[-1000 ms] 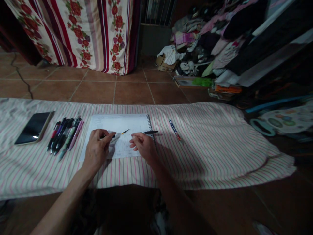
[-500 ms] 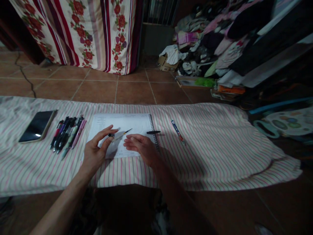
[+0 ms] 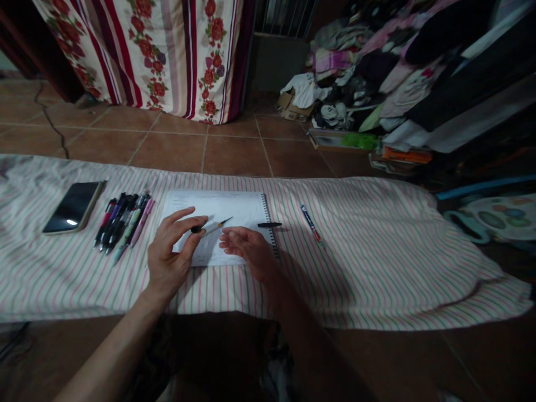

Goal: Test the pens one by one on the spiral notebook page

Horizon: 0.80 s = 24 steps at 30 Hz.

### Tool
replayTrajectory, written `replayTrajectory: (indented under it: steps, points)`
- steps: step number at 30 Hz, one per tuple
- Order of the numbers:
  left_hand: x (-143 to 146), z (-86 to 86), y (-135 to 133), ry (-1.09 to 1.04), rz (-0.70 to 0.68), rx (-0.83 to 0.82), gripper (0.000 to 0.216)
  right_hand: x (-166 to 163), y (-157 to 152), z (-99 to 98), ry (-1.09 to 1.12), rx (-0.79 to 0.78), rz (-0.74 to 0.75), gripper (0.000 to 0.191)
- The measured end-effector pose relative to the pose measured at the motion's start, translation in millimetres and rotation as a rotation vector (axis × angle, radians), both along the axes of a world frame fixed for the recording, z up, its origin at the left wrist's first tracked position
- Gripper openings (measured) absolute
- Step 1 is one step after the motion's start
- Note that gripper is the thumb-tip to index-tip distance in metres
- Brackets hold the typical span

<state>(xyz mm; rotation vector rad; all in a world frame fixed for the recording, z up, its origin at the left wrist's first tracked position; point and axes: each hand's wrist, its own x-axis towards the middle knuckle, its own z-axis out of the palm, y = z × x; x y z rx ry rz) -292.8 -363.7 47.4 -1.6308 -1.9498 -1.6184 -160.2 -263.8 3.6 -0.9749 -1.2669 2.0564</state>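
Note:
My left hand point(image 3: 170, 259) rests at the near left corner of a spiral notebook point(image 3: 228, 215) and pinches the end of a thin pen refill point(image 3: 213, 228) between thumb and forefinger, its other fingers spread. My right hand point(image 3: 251, 254) lies just right of it on the page's near edge, fingers curled loosely, touching no pen that I can make out. A black pen part point(image 3: 270, 224) lies across the spiral binding. All of it sits on a pink-striped cloth point(image 3: 368, 251) spread over the tiled floor.
Several pens point(image 3: 123, 223) lie in a row left of the notebook, with a phone point(image 3: 73, 206) beyond them. One blue and red pen point(image 3: 312, 222) lies to the right. A flowered curtain point(image 3: 167, 50) and piled clothes point(image 3: 368, 72) stand behind.
My left hand has opened from a closed grip to a thumb-and-forefinger pinch on the refill. The right hand's fingers have uncurled a little. The view has shifted slightly.

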Motion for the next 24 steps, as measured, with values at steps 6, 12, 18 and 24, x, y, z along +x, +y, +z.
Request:
replayTrajectory:
  steps: [6,12,18,24]
  points:
    - [-1,1.3,1,0.12,-0.003,0.009,0.013,2,0,1.8,-0.004,0.022,0.018,0.034]
    - [-6,3.8,1,0.25,0.005,-0.061,0.018,2,0,6.3,-0.009,0.002,0.032,0.03]
    - [-26,-12.9,5,0.345,0.037,-0.312,0.026,4,0,10.9,-0.018,-0.01,0.05,0.026]
    - [-39,-31.7,10,0.258,0.145,-0.445,0.032,5,0,9.0,-0.004,-0.024,0.047,0.027]
